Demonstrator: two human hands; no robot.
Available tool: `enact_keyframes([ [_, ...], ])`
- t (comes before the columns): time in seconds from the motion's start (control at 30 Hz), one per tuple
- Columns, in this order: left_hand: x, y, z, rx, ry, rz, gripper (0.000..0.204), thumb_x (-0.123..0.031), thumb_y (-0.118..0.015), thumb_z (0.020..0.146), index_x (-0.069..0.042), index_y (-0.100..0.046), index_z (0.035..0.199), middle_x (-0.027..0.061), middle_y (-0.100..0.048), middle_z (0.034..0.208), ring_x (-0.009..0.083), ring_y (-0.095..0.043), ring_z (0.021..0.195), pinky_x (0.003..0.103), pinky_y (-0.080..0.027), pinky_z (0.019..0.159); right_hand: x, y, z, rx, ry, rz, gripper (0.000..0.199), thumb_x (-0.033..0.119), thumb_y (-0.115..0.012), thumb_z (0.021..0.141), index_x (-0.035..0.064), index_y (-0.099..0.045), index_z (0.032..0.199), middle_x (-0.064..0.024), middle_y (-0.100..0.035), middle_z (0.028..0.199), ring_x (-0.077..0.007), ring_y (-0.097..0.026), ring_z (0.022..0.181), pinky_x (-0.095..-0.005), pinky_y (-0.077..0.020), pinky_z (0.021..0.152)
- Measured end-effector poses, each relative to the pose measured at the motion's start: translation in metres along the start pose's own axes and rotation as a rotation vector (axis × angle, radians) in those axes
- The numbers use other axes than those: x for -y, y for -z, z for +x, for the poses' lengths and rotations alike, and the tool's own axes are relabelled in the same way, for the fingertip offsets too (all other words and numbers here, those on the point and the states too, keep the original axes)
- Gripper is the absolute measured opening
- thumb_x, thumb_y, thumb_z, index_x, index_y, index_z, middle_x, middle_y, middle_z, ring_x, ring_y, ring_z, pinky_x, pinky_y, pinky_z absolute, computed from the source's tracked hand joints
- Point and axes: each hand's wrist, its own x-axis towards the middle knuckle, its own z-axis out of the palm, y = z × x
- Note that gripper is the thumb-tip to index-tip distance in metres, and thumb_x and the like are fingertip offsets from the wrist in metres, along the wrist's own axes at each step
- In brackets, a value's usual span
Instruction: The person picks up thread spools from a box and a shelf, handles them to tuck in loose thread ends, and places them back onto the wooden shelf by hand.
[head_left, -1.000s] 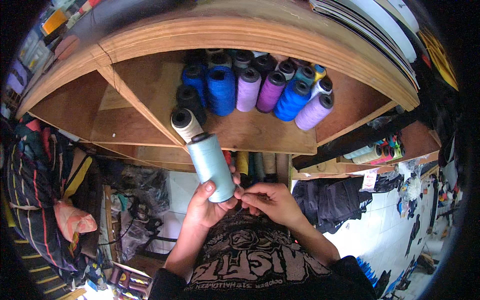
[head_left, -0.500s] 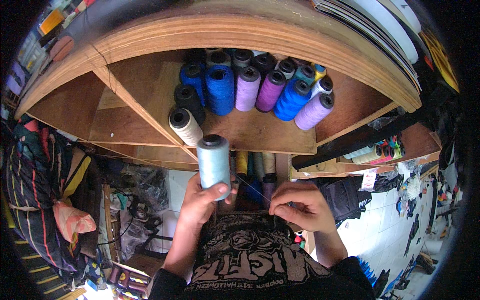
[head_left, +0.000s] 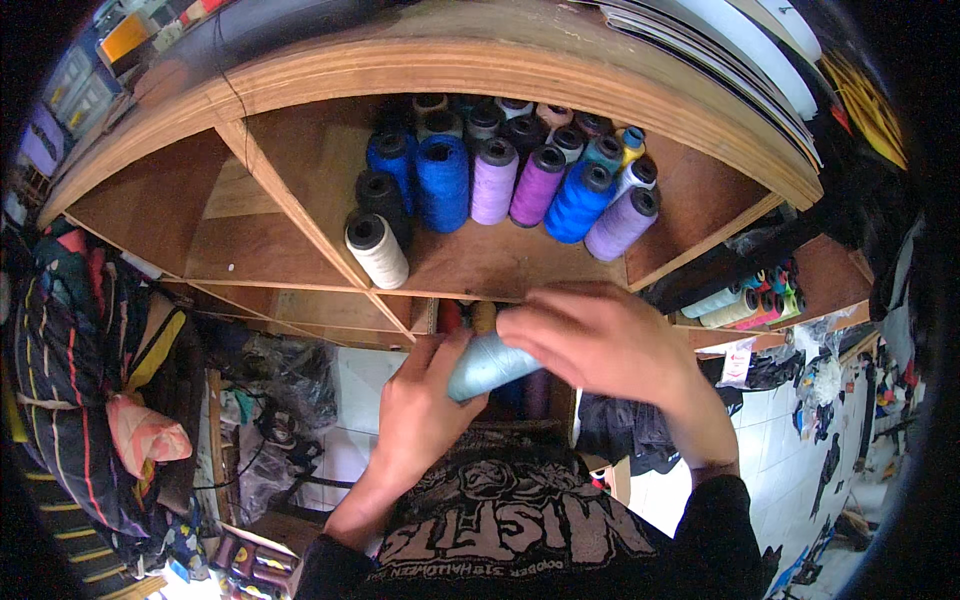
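A spool of light blue thread (head_left: 488, 362) lies tilted between my hands in front of the shelf, its upper end leaning right. My left hand (head_left: 425, 405) is wrapped round its lower end. Over the upper end curve the pressed-together fingers of my right hand (head_left: 600, 345), a little blurred; its thumb and the spool's top are hidden beneath. No loose strand can be made out. Nearest on the shelf stands a cream thread spool (head_left: 378, 252), beyond my left hand.
A curved wooden shelf (head_left: 480, 270) holds several upright spools, among them a blue spool (head_left: 441, 185) and a lilac spool (head_left: 622, 225). More spools (head_left: 745, 308) lie in a compartment at right. Dark striped fabric (head_left: 75, 380) is bundled at left.
The light blue spool has gone from upright to tilted right and moved slightly right. My right hand has risen from beside it, where it drew out a strand, to cover its top.
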Motion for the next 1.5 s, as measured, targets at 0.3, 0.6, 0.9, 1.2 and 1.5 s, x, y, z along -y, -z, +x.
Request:
enact_keyframes([
  [0.3,0.007,0.02,0.0,-0.02,-0.192,-0.266,0.062,-0.006,-0.08,0.055,-0.005,-0.058,0.113,0.0144,-0.062,0.103,0.0304,-0.062,0.093,0.037,-0.051,0.081,-0.04,-0.037,0.01,0.172,0.048,0.531,0.018,0.006,-0.06,0.08,0.003,-0.063,0.097,-0.0121,-0.066,0.091,-0.0251,-0.065,0.085,-0.0339,-0.0499,0.074],
  [0.6,0.006,-0.012,-0.003,-0.219,0.043,-0.296,0.054,-0.009,-0.079,0.064,0.0,-0.056,0.112,0.0183,-0.062,0.099,0.0322,-0.063,0.091,0.038,-0.05,0.078,-0.026,-0.094,-0.035,-0.113,-0.457,0.931,0.021,0.009,-0.057,0.085,0.0001,-0.06,0.105,-0.0086,-0.065,0.088,-0.0166,-0.062,0.082,-0.0315,-0.0483,0.076],
  [0.9,0.027,-0.035,0.008,-0.368,0.016,-0.098,0.06,-0.006,-0.075,0.066,-0.001,-0.05,0.12,0.0214,-0.058,0.102,0.0398,-0.06,0.091,0.042,-0.05,0.075,-0.002,-0.118,-0.023,-0.295,-0.593,1.337,0.049,0.015,-0.072,0.08,-0.0005,-0.051,0.121,-0.0075,-0.058,0.11,-0.0134,-0.056,0.097,-0.028,-0.0462,0.085],
  [1.2,0.026,-0.036,0.025,-0.499,0.033,0.044,0.074,-0.006,-0.074,0.068,-0.001,-0.037,0.133,0.0245,-0.045,0.12,0.0401,-0.053,0.103,0.041,-0.049,0.079,-0.002,-0.127,0.019,-0.585,-0.595,0.905,0.041,0.021,-0.074,0.077,0.0,-0.058,0.108,-0.0107,-0.068,0.096,-0.0153,-0.064,0.087,-0.032,-0.0509,0.074],
  [1.5,0.03,-0.039,0.011,-0.442,0.096,-0.095,0.063,-0.003,-0.067,0.074,0.001,-0.038,0.13,0.0235,-0.045,0.12,0.0373,-0.051,0.106,0.039,-0.05,0.083,-0.046,-0.142,0.064,-0.692,-0.51,0.412,0.046,0.031,-0.078,0.071,0.0012,-0.056,0.099,-0.0165,-0.065,0.073,-0.0276,-0.068,0.068,-0.0361,-0.0531,0.059],
])
